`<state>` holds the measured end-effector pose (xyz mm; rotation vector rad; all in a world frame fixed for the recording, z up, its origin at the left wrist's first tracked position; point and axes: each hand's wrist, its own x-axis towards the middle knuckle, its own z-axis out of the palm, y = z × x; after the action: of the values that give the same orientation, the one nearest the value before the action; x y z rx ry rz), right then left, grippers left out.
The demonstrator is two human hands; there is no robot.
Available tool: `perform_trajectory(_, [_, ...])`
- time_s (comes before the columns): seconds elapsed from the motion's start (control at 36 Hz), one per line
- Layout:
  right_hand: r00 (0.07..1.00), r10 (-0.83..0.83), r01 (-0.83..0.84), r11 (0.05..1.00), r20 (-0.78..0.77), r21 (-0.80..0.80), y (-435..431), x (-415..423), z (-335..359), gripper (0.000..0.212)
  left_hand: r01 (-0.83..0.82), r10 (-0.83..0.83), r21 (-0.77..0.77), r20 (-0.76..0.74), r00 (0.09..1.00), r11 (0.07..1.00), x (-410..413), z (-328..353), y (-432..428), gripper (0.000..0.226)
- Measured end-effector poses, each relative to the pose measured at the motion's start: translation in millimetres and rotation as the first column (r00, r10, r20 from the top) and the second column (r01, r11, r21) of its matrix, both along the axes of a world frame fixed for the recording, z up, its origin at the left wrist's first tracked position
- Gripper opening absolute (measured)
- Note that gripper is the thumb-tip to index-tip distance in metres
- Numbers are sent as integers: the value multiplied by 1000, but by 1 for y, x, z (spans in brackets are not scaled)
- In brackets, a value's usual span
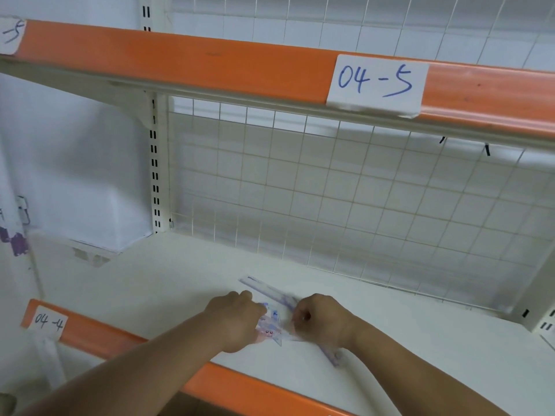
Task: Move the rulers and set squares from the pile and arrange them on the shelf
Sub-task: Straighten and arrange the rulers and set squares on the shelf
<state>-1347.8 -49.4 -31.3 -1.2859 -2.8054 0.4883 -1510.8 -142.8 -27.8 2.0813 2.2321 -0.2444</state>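
A clear plastic ruler (270, 291) with blue markings lies slanted on the white shelf (168, 274) labelled 04-4. A clear packet of set squares (271, 324) with red and blue print lies between my hands on top of it. My left hand (237, 318) has its fingers curled on the packet's left edge. My right hand (321, 321) has curled fingers on the packet's right side and covers the ruler's middle. The ruler's near end (335, 357) sticks out below my right wrist. The pile is out of view.
A wire grid panel (345, 199) backs the shelf. The upper shelf's orange edge (180, 58) with a 04-5 label (377, 82) hangs overhead. The lower shelf's orange front edge (99, 334) carries a 04-4 label (48, 322). A slotted upright post (155, 163) stands at the left.
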Motion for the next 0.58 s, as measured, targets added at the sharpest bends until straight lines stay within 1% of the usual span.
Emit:
perform_trajectory(0.11, [992, -126, 121, 979, 24, 166, 9, -4, -3, 33, -1, 1, -12, -6, 1000, 1000, -4, 0, -1, 47])
perform_trajectory(0.14, [989, -141, 132, 974, 37, 183, 11, -5, -4, 36, -2, 2, -12, 1, 1000, 1000, -6, 0, -2, 45])
perform_trajectory(0.25, [981, -177, 162, 972, 81, 170, 15, -10, -7, 45, -18, 19, -13, 22, 1000, 1000, -11, 2, -6, 42])
perform_trajectory(0.36, [979, -181, 163, 971, 95, 173, 17, -17, -10, 40, -32, 33, -24, 43, 999, 999, -14, 3, -9, 44])
perform_trajectory(0.47, [982, -160, 136, 968, 103, 209, 20, -20, -12, 34, -41, 43, -34, 51, 998, 999, -16, 5, -11, 45])
perform_trajectory(0.58, [980, -173, 150, 966, 96, 209, 20, -19, -11, 31, -46, 47, -18, 90, 995, 999, -15, 4, -13, 56])
